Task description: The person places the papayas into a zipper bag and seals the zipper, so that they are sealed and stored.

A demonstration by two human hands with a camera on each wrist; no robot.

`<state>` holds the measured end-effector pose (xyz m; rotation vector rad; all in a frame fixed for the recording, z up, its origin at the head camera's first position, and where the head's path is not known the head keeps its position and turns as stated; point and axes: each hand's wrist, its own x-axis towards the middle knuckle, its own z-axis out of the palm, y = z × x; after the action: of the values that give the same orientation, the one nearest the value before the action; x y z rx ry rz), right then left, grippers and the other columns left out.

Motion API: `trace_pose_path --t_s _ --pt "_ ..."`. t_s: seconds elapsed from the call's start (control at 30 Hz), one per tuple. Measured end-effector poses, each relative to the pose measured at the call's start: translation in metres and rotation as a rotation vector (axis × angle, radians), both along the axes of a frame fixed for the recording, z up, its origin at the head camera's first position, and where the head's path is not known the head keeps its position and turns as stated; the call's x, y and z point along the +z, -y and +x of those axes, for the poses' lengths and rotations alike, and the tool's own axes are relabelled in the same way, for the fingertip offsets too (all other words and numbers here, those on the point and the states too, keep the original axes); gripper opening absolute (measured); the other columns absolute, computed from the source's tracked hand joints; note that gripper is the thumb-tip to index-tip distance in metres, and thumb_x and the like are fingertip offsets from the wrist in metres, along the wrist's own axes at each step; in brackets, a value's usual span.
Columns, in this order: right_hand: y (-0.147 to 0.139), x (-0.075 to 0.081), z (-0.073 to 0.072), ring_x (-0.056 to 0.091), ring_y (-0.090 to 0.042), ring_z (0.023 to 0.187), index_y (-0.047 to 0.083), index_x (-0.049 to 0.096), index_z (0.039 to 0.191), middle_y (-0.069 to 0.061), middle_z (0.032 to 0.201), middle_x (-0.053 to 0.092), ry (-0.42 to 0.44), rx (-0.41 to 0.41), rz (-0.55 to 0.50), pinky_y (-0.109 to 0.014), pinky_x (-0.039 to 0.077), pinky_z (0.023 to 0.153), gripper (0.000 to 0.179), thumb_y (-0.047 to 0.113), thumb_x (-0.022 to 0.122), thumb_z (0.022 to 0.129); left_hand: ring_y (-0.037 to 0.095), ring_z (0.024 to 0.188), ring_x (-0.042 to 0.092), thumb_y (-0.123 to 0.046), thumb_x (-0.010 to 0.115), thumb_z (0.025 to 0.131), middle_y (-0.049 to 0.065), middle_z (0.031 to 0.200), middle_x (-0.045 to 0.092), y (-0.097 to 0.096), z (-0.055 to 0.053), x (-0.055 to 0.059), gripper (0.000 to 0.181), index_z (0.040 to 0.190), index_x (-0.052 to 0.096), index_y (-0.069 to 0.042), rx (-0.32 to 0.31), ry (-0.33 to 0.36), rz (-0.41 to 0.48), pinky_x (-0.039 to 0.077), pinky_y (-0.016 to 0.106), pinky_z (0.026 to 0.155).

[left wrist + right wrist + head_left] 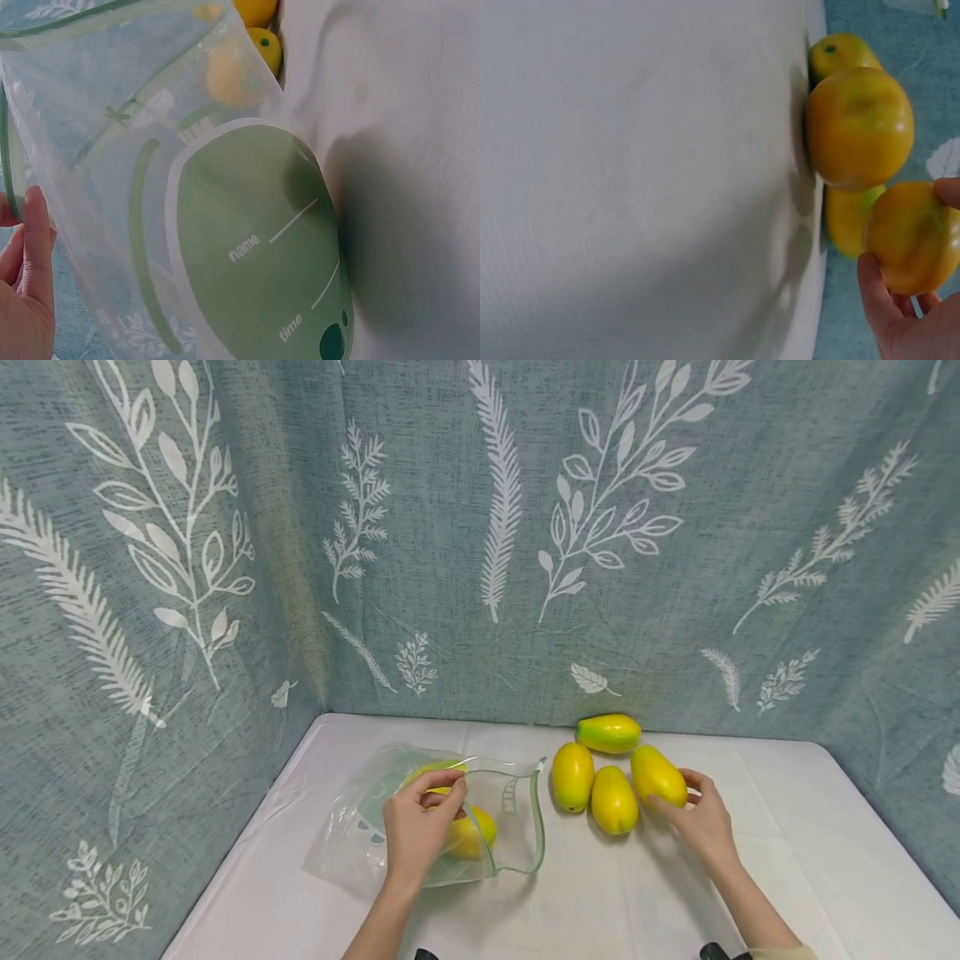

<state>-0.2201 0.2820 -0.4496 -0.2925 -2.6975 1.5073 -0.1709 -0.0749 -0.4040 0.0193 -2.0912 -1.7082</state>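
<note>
My left hand (418,831) pinches the upper edge of a clear zip bag (517,839) between thumb and fingers, and its mouth gapes toward the right. A green print (247,225) with the words "name" and "time" covers the bag's side in the left wrist view. Yellow mangoes (474,835) lie inside, partly hidden by my hand. My right hand (703,822) grips another yellow mango (658,775), thumb on the near side and fingers round the far side. In the right wrist view, this mango (913,238) sits between thumb and fingers.
Left of the held mango are two more mangoes, one (572,778) nearest the bag's mouth and one (615,802) closer to me. A greener one (609,733) lies sideways behind them. The white-covered table (585,910) meets a leaf-patterned curtain (450,610) at the back.
</note>
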Motion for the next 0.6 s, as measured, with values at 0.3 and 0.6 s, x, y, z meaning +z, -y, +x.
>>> trace_pose_path --t_s 0.3,0.6 --pt "0.017 0.018 0.013 0.034 -0.040 0.132 0.002 0.026 0.148 -0.020 0.149 0.033 -0.010 0.049 -0.031 -0.057 0.037 0.102 0.085 0.039 0.072 0.087 0.013 0.055 0.067 -0.008 0.074 0.086 0.006 0.081 0.072 -0.001 0.001 0.002 0.008 0.093 0.076 -0.011 0.007 -0.004 -0.004 0.054 0.027 0.051" --pt "0.034 0.031 0.021 0.035 -0.037 0.132 0.007 0.031 0.147 -0.015 0.149 0.036 -0.035 0.109 -0.047 -0.058 0.036 0.102 0.080 0.037 0.074 0.086 0.012 0.055 0.067 -0.007 0.073 0.085 0.003 0.083 0.072 -0.003 0.002 0.002 0.009 0.094 0.076 -0.009 0.008 -0.014 -0.003 0.056 0.027 0.052"
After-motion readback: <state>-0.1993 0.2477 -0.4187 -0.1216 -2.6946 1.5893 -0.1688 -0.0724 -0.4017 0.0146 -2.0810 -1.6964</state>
